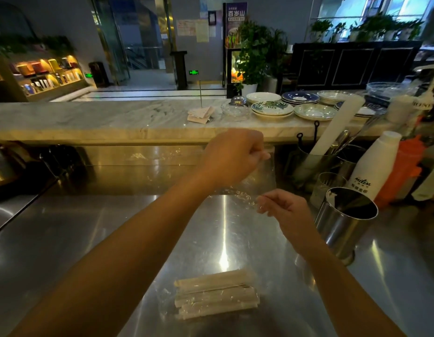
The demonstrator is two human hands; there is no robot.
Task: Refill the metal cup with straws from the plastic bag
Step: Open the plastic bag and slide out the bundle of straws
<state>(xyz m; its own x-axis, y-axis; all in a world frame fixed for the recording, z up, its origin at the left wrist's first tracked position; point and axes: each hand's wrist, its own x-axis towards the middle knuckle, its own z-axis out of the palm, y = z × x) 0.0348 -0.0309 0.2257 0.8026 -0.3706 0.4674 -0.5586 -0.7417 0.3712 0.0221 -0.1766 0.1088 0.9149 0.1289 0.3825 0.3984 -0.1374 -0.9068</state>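
Observation:
A clear plastic bag (259,176) hangs in the air above the steel counter. My left hand (231,158) pinches its upper edge, raised higher. My right hand (287,210) pinches its crumpled lower edge, closer to me. A bundle of paper-wrapped straws (216,294) lies on the counter near me, partly under clear film. The metal cup (344,220) stands upright to the right of my right hand; its inside looks dark, and something small and white shows at its left rim.
Behind the cup stand a white bottle (374,171), an orange bottle (403,166), a glass (326,186) and a holder with utensils (315,156). Stacked plates (271,109) and receipts (200,114) sit on the marble ledge. The steel counter (113,239) spreads to the left.

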